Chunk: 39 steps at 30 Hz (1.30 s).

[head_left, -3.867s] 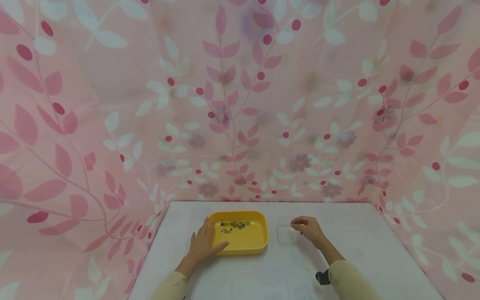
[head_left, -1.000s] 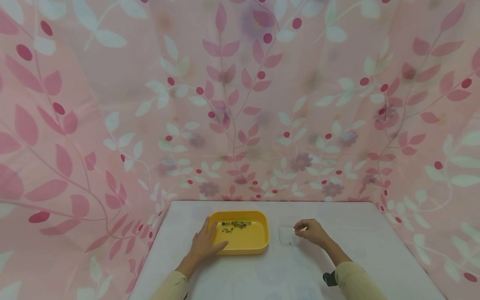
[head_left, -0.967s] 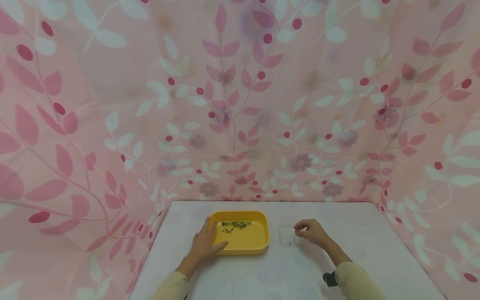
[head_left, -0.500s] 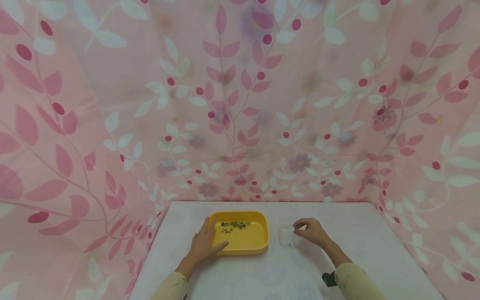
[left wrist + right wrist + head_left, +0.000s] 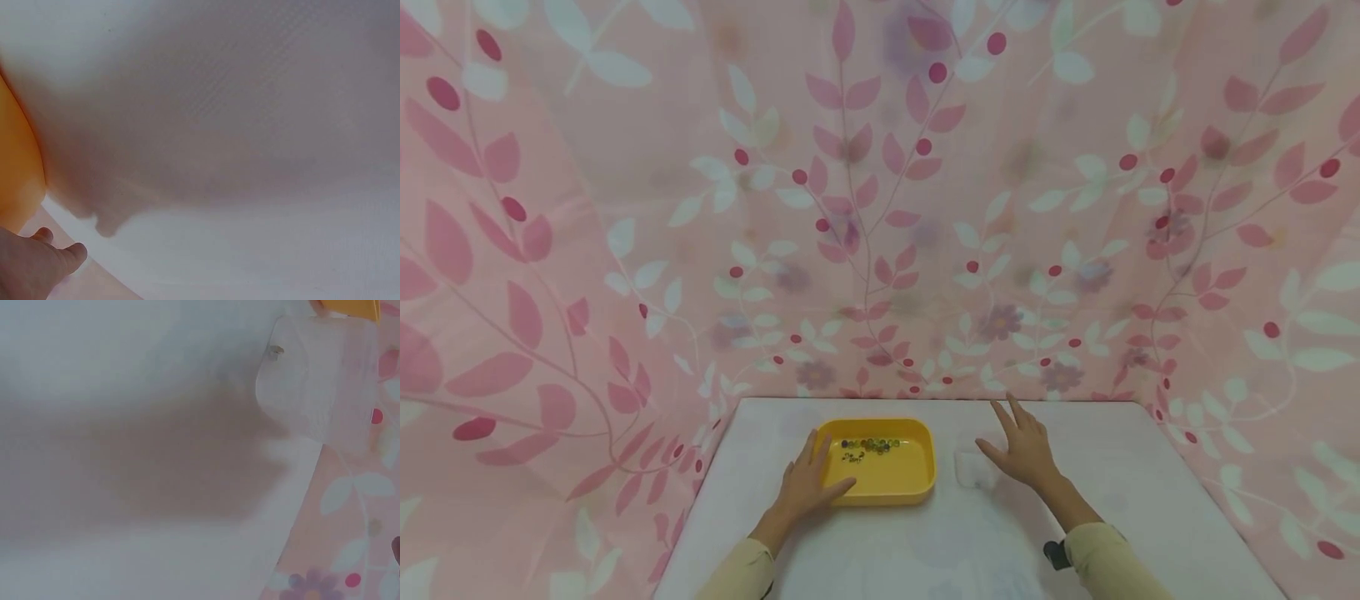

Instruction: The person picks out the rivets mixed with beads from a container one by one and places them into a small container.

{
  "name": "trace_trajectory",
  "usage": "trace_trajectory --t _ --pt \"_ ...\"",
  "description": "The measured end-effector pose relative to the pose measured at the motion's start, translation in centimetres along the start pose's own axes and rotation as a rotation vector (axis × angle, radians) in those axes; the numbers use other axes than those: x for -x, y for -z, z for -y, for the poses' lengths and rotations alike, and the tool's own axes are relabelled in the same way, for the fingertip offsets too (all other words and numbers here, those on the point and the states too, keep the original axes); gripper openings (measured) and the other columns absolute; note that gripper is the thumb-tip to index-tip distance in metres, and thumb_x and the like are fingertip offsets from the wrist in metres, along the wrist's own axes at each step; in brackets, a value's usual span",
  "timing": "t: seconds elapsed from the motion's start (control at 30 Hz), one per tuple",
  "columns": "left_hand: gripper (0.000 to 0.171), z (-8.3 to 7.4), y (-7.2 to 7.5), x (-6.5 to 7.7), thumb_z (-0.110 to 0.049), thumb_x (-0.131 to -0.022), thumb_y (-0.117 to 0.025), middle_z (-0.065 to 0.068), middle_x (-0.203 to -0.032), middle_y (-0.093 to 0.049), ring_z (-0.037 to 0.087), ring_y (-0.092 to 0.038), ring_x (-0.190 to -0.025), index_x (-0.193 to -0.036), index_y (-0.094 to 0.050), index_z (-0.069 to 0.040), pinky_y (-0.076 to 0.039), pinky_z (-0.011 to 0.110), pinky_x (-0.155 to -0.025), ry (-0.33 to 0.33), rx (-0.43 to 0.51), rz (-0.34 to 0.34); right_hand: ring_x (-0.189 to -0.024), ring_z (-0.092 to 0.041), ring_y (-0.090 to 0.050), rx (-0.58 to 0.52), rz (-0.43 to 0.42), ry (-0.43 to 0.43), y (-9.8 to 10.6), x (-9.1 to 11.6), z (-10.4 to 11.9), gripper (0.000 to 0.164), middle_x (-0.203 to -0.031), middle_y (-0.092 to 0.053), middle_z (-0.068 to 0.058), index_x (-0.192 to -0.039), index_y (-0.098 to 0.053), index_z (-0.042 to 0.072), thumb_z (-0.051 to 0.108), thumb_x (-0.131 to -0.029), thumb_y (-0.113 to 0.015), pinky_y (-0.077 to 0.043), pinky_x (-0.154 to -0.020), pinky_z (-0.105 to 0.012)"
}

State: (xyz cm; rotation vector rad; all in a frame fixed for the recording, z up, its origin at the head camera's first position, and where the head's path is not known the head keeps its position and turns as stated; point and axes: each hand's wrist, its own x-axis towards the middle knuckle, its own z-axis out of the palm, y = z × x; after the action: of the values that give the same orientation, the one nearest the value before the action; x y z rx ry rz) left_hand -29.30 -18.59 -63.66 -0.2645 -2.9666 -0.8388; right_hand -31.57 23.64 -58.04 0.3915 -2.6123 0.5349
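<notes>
A yellow tray (image 5: pixel 887 485) holds a cluster of glass marbles (image 5: pixel 877 446) along its far side and several tiny dark and shiny pieces (image 5: pixel 852 457), too small to identify. My left hand (image 5: pixel 803 485) rests over the tray's left side with fingers and thumb spread. To the tray's right stands a small clear plastic box (image 5: pixel 967 472). Beside and above that box is my right hand (image 5: pixel 1027 452), fingers straight and apart, holding nothing visible. One small metallic-looking piece (image 5: pixel 276 350) shows in the box in the right wrist view, where only a fingertip appears at the edge.
A white cloth (image 5: pixel 940 542) covers the table. Pink leaf-patterned fabric (image 5: pixel 880 250) hangs behind it and at both sides. A dark band (image 5: pixel 1057 555) sits at the right sleeve's cuff.
My right hand had its fingertips pinched together over the clear box; now its fingers have spread and point up and away. The left hand and the tray stay in place.
</notes>
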Motion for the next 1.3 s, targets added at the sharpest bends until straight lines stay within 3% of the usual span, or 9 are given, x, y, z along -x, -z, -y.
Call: trace_trajectory --t 0.17,0.3,0.5,0.83,1.1,1.3 --pt "0.104 -0.2 0.2 0.0 -0.071 -0.081 -0.062 0.017 -0.167 -0.007 0.042 -0.025 -0.148 -0.159 -0.022 -0.014 -0.021 0.069 -0.113 0.009 -0.006 0.015 -0.133 -0.05 -0.034 0.095 0.038 0.012 0.4 0.7 -0.3 0.088 -0.163 -0.011 -0.023 -0.153 -0.035 0.013 0.053 -0.082 -0.069 -0.027 -0.104 -0.07" --pt "0.103 -0.3 0.2 0.0 -0.07 -0.081 -0.063 0.017 -0.166 -0.008 0.042 -0.025 -0.148 -0.158 -0.023 -0.014 -0.021 0.07 -0.112 0.007 -0.014 0.017 -0.135 -0.05 -0.031 0.13 -0.001 0.036 0.3 1.4 -1.2 0.094 -0.164 -0.006 -0.024 -0.154 -0.034 0.013 0.056 -0.079 -0.07 -0.024 -0.105 -0.071" --pt "0.104 -0.1 0.1 0.3 -0.072 -0.081 -0.062 0.018 -0.166 -0.01 0.042 -0.027 -0.147 -0.158 -0.024 -0.014 -0.022 0.07 -0.112 0.007 -0.012 0.003 -0.138 -0.05 -0.027 0.16 0.034 0.028 -0.4 2.3 -2.2 0.097 -0.165 0.003 -0.02 -0.156 -0.029 0.016 0.062 -0.079 -0.067 -0.02 -0.107 -0.073" --pt "0.106 -0.1 0.1 0.0 -0.071 -0.081 -0.062 0.019 -0.165 -0.012 0.042 -0.029 -0.146 -0.158 -0.021 -0.011 -0.025 0.07 -0.11 -0.033 -0.027 -0.03 -0.138 -0.05 -0.03 0.139 0.029 0.072 -1.2 1.9 0.0 0.094 -0.164 -0.006 -0.024 -0.154 -0.034 0.016 0.058 -0.079 -0.071 -0.022 -0.107 -0.073" --pt "0.107 0.1 -0.9 0.2 -0.072 -0.082 -0.06 0.022 -0.163 -0.016 0.043 -0.032 -0.144 -0.157 -0.021 -0.007 -0.03 0.069 -0.108 -0.086 -0.067 -0.063 -0.139 -0.048 -0.03 0.135 0.103 0.043 -2.1 1.5 2.0 0.097 -0.165 0.0 -0.02 -0.157 -0.026 0.021 0.06 -0.08 -0.069 -0.018 -0.113 -0.069" --pt "0.107 0.0 0.0 0.3 -0.072 -0.082 -0.061 0.021 -0.164 -0.015 0.044 -0.03 -0.144 -0.158 -0.021 -0.009 -0.028 0.069 -0.11 -0.084 -0.092 -0.09 -0.141 -0.046 -0.029 0.132 0.117 0.07 -3.2 0.8 3.3 0.097 -0.166 0.001 -0.019 -0.159 -0.023 0.023 0.061 -0.082 -0.068 -0.019 -0.115 -0.067"
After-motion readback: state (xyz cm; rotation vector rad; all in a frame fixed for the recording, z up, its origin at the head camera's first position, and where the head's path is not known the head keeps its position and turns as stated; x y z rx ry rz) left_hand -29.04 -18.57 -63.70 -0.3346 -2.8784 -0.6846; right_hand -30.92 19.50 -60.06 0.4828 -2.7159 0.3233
